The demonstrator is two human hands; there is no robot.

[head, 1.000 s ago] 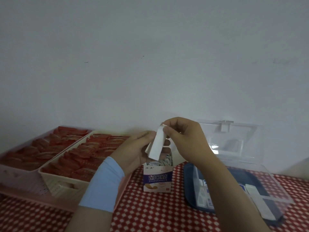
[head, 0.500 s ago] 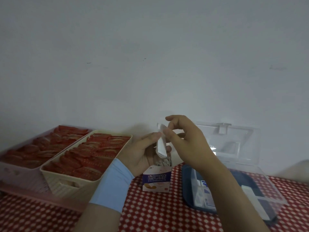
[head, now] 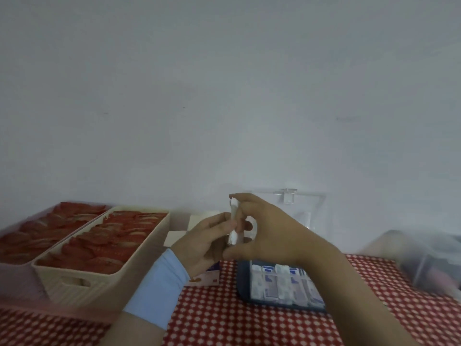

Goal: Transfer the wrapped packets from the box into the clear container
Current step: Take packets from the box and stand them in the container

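Observation:
Both hands are raised over the red checked table. My right hand pinches a white wrapped packet that stands on end, fingers at its top and thumb below. My left hand, with a blue wristband, touches the packet's left side with its fingertips. The small white and blue box stands below my left hand, mostly hidden by it, with its flaps open behind. The clear container with a dark blue base lies to the right, lid open against the wall, and holds several wrapped packets.
Two trays of red wrapped items stand at the left: a cream basket and a pinkish one behind it. A blurred clear plastic object sits at the far right. A plain wall rises close behind the table.
The view has swung to the right and tilted. The packet has turned from flat-on to edge-on and upright between both hands, and my right hand's thumb has dropped below it.

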